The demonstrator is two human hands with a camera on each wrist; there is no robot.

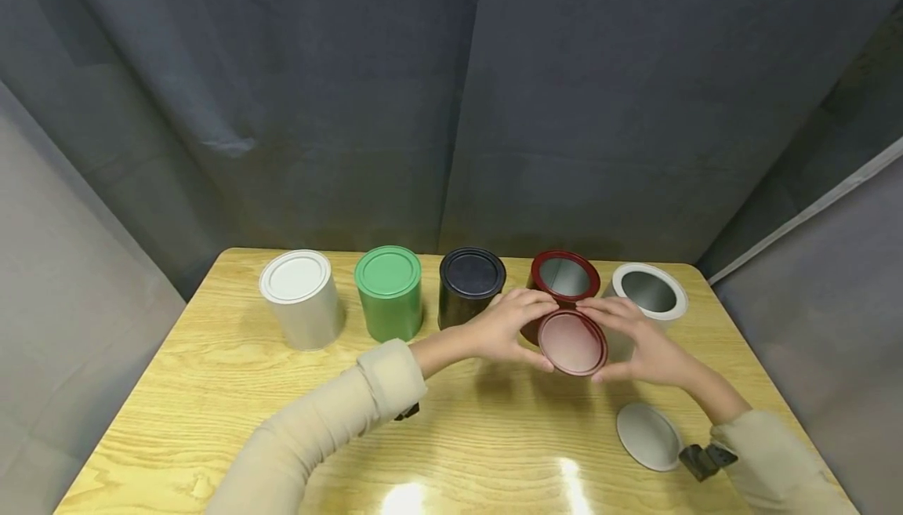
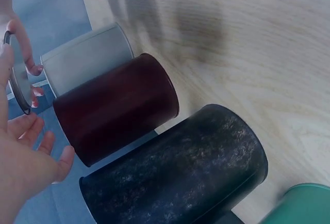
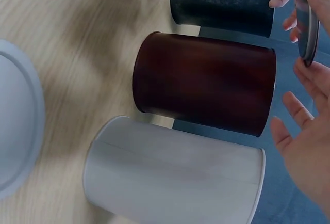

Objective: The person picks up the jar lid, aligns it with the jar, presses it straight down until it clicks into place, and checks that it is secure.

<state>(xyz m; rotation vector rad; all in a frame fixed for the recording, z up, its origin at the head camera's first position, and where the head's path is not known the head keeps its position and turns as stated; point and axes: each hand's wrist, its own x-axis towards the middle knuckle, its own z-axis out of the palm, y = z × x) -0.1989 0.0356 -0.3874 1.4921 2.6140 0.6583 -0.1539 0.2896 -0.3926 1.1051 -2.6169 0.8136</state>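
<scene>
A glossy, round red lid (image 1: 573, 342) is pinched by left grip (image 1: 509, 331) and right grip (image 1: 640, 348), towards the wood-grained table (image 1: 466, 444)'s far-right corner!

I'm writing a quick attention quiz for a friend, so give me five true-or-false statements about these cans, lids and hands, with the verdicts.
1. The left grip and the right grip both hold the red lid. True.
2. The green can has an open top. False: the green can is closed at the top.
3. A gray lid lies on the table. True.
4. The black can stands at the left end of the row. False: in the head view, the black can is in the middle of five.
5. The red can is open at the top. True.
</scene>
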